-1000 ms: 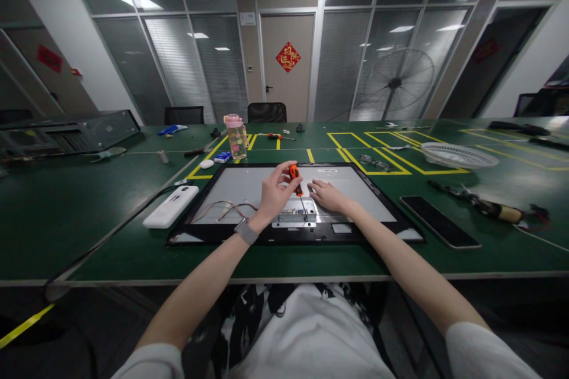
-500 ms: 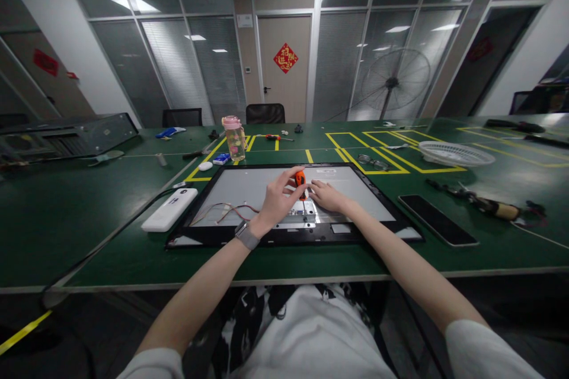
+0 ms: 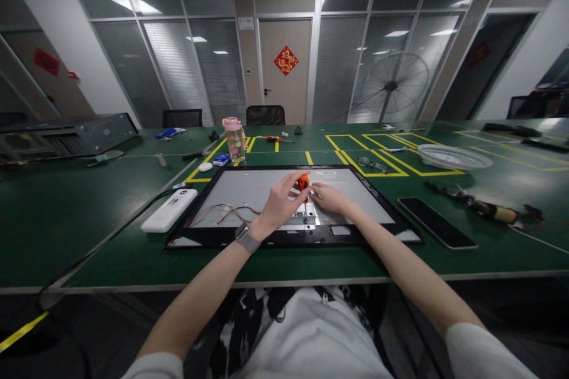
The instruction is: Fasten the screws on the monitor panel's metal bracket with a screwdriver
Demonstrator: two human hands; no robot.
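My left hand, with a watch at the wrist, is closed round the orange and black handle of a screwdriver. The screwdriver stands nearly upright, its shaft pointing down at a small metal bracket. This bracket lies at the front middle of a flat display panel with a black frame. Right beside the handle is my right hand, low over the panel with fingers curled in; what they hold, if anything, is hidden. Thin coloured wires run across the panel left of the bracket.
Left of the panel lies a white power bank with a black cable. A phone and a wired part lie to the right. Behind stand a pink-lidded bottle, glasses and a white basket.
The screwdriver handle and my left hand have shifted slightly right. My right hand's fingers look more curled, close against the handle. The camera view has moved a little.
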